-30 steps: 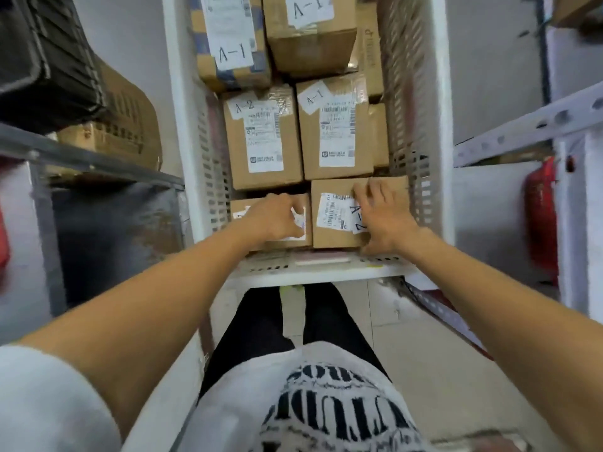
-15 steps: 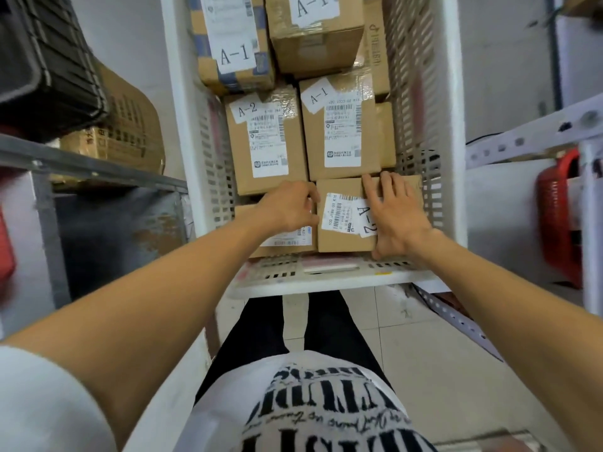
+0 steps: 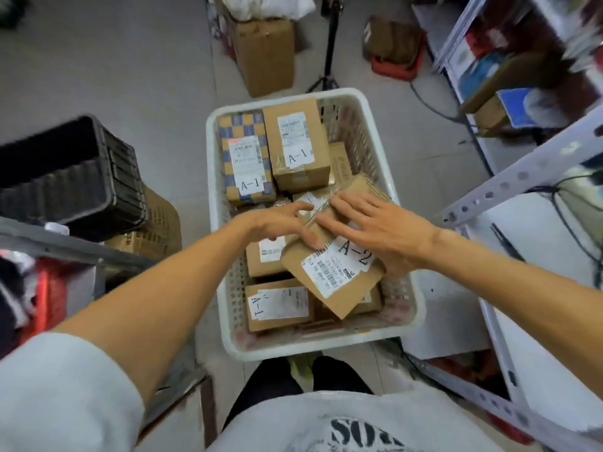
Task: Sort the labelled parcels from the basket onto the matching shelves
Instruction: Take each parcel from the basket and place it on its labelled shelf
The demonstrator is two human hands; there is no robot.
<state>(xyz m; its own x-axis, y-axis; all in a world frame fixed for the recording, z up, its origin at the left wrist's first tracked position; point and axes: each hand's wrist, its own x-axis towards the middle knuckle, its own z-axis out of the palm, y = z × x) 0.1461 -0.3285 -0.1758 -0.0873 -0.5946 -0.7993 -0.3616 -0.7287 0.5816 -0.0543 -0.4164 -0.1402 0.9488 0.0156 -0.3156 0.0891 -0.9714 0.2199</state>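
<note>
a pale tiled floor (image 3: 130, 76) fills the upper part of the view, and a metal shelf rack (image 3: 522, 177) with white boards stands along the right side. a white plastic basket (image 3: 212, 190) sits on the floor between the person's arms, packed with brown parcels. to its left a black crate (image 3: 65, 177) rests on a grey shelf, and beyond the basket a tall cardboard box (image 3: 266, 53) stands on the floor beside a thin black stand (image 3: 329, 44). at the far end of the basket lie a blue-checked parcel (image 3: 244, 158) and a plain parcel (image 3: 295, 145), each marked a-1. another a-1 parcel (image 3: 277, 308) lies flat at the near left corner. the a-2 parcel (image 3: 336, 275) is raised above the others over the middle and right of the basket, tilted, with its label facing up. the right hand (image 3: 385, 236) lies on the parcel's upper face with its fingers straight and spread, and its palm sits over the right edge. the left hand (image 3: 277, 223) reaches in from the left, with the thumb on the parcel's upper face and the fingers stretched toward its far corner. motion blur hides whether this hand truly clasps the parcel or only touches it, so that cannot be told.
</note>
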